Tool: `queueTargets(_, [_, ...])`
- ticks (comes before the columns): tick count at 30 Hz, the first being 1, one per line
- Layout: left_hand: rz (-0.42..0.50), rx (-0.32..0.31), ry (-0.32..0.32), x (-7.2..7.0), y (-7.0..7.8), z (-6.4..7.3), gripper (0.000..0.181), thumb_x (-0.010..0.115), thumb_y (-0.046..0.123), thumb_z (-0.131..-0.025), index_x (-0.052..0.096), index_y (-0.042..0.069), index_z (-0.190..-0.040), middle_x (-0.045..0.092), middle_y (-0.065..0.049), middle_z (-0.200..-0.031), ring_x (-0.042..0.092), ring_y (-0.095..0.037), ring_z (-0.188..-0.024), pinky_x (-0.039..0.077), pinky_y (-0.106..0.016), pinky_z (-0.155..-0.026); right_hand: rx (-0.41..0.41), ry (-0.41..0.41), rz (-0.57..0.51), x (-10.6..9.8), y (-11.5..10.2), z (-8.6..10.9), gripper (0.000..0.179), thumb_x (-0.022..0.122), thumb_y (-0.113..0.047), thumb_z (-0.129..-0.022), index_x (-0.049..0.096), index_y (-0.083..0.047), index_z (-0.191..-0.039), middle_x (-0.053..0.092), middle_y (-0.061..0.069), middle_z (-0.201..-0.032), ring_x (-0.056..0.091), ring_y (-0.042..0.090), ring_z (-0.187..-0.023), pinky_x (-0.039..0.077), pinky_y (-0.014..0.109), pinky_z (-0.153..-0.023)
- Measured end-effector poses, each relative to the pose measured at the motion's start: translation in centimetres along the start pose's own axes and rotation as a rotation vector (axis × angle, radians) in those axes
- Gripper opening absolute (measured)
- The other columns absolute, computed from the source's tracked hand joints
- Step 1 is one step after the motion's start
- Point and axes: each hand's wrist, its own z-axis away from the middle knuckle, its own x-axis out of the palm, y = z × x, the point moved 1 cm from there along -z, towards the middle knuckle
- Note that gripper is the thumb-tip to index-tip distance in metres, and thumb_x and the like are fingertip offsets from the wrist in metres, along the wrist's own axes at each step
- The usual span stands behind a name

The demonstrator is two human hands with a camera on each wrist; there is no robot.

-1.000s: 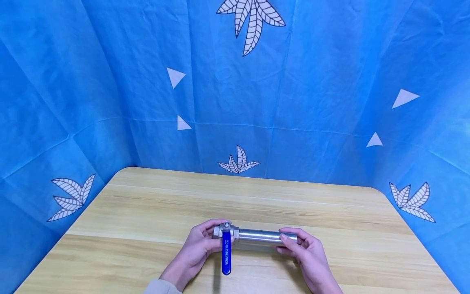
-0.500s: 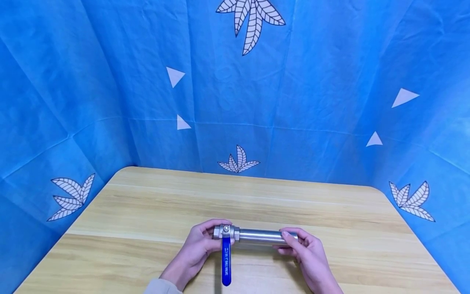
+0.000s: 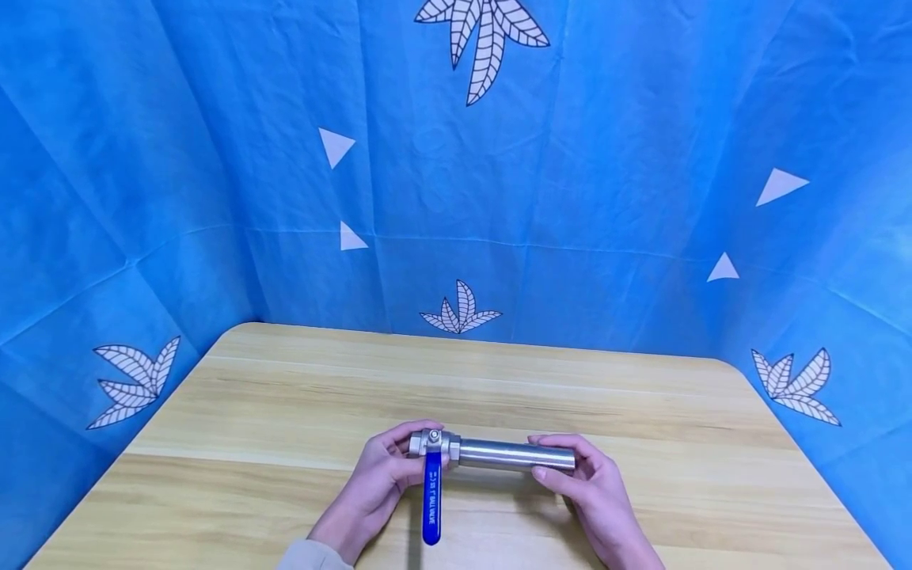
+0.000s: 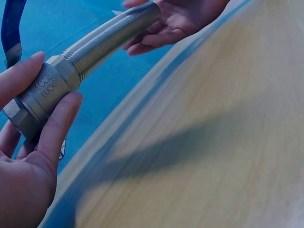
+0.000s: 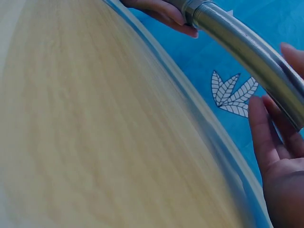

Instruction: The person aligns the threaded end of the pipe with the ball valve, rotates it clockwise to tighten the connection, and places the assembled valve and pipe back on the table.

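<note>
My left hand point(image 3: 385, 475) grips a steel ball valve point(image 4: 47, 90), thumb on its near side and fingers around its body. A blue lever point(image 3: 431, 499) marked "BALL VALVE" points toward me from the valve. Into the valve's right hex end runs a shiny metal pipe point(image 3: 506, 454), with a few thread rings point(image 4: 72, 64) showing beside the hex in the left wrist view. My right hand point(image 3: 598, 491) holds the pipe's free end loosely, its thumb tip at the lower side and fingers behind. Valve and pipe are held above the table, nearly level.
A light wood-grain table point(image 3: 285, 396) with rounded far corners spreads beneath both hands. Blue cloth point(image 3: 456, 174) printed with white leaves and triangles hangs around its back and sides. The pipe and hands cast shadows on the wood.
The right thumb has slid from the pipe's top to its lower side, while the fingers have shifted up behind it. The blue lever has swung lower and shifted slightly left; the left hand keeps its grip.
</note>
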Motion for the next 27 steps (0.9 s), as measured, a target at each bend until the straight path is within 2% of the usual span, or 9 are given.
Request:
queueTargets(3, [0.014, -0.008, -0.003, 0.02, 0.06, -0.05, 0.066, 0.080, -0.007, -0.084, 0.060, -0.002, -0.147, 0.076, -0.010, -0.126, 0.075, -0.023, -0.114, 0.065, -0.037, -0.099, -0.032, -0.007, -0.019, -0.13, 0.00, 0.00, 0.044, 0.081, 0.010, -0.083, 0.070, 0.004, -0.125, 0.080, 0.000, -0.120, 0.074, 0.012, -0.107, 0.065, 0.026, -0.088])
queueTargets(8, [0.005, -0.008, -0.015, -0.01, 0.27, -0.01, 0.063, 0.080, -0.009, -0.082, 0.063, -0.002, -0.143, 0.074, -0.011, -0.129, 0.073, -0.024, -0.117, 0.065, -0.038, -0.100, -0.036, 0.045, -0.017, -0.16, -0.02, 0.06, 0.040, 0.082, 0.012, -0.079, 0.076, 0.001, -0.117, 0.082, 0.001, -0.104, 0.075, 0.012, -0.093, 0.065, 0.025, -0.078])
queueTargets(17, [-0.009, -0.015, -0.008, -0.04, 0.43, 0.19, 0.063, 0.080, -0.009, -0.082, 0.065, 0.000, -0.142, 0.075, -0.010, -0.128, 0.073, -0.022, -0.115, 0.065, -0.035, -0.097, 0.047, 0.107, 0.044, 0.15, 0.12, 0.02, 0.033, 0.082, 0.000, -0.088, 0.074, 0.008, -0.119, 0.082, 0.004, -0.094, 0.077, 0.015, -0.081, 0.067, 0.028, -0.075])
queueTargets(22, [-0.002, -0.014, -0.011, 0.02, 0.48, 0.16, 0.063, 0.080, -0.007, -0.084, 0.063, -0.002, -0.144, 0.075, -0.011, -0.127, 0.075, -0.023, -0.113, 0.065, -0.037, -0.098, 0.041, 0.108, 0.069, 0.36, 0.01, 0.04, 0.028, 0.079, -0.005, -0.094, 0.073, 0.010, -0.116, 0.082, 0.007, -0.088, 0.079, 0.020, -0.078, 0.069, 0.031, -0.073])
queueTargets(27, [-0.011, -0.015, -0.004, 0.00, 0.48, 0.12, 0.062, 0.079, -0.008, -0.082, 0.064, -0.001, -0.142, 0.076, -0.009, -0.126, 0.075, -0.022, -0.112, 0.066, -0.034, -0.096, 0.056, 0.114, 0.088, 0.48, 0.01, -0.03, 0.026, 0.078, -0.008, -0.095, 0.074, 0.009, -0.115, 0.082, 0.006, -0.087, 0.079, 0.019, -0.077, 0.068, 0.032, -0.072])
